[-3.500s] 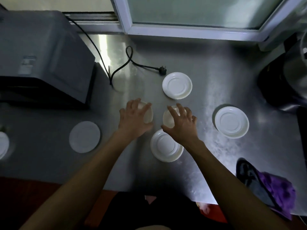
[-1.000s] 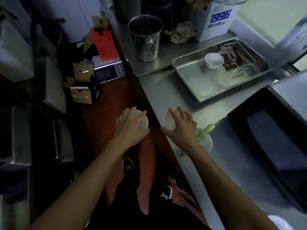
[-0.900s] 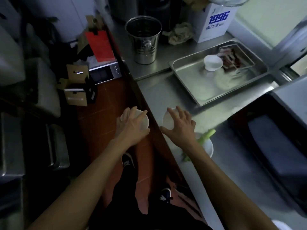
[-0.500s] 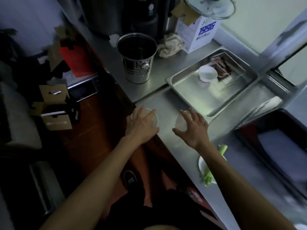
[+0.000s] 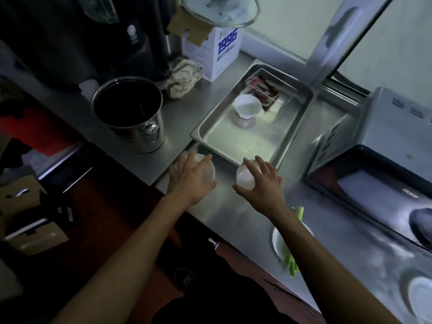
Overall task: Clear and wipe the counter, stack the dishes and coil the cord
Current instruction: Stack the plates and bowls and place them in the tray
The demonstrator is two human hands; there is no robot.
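My left hand grips a small white cup from above, just over the steel counter's front edge. My right hand grips a second small white cup the same way, a little to the right. Both cups hang close in front of a steel tray, which holds another white cup and a clear box with dark contents. Under my right forearm lies a white plate with green stalks. A white saucer shows at the bottom right.
A steel bucket stands left of the tray. Behind it are a crumpled cloth, a white carton marked 1996 with a glass lid on top, and dark appliances. A silver microwave fills the right. The red floor lies to the left.
I have turned left from the saucers and cord to the tray side of the counter, carrying both cups. In the last half second both hands moved forward, nearer the tray.
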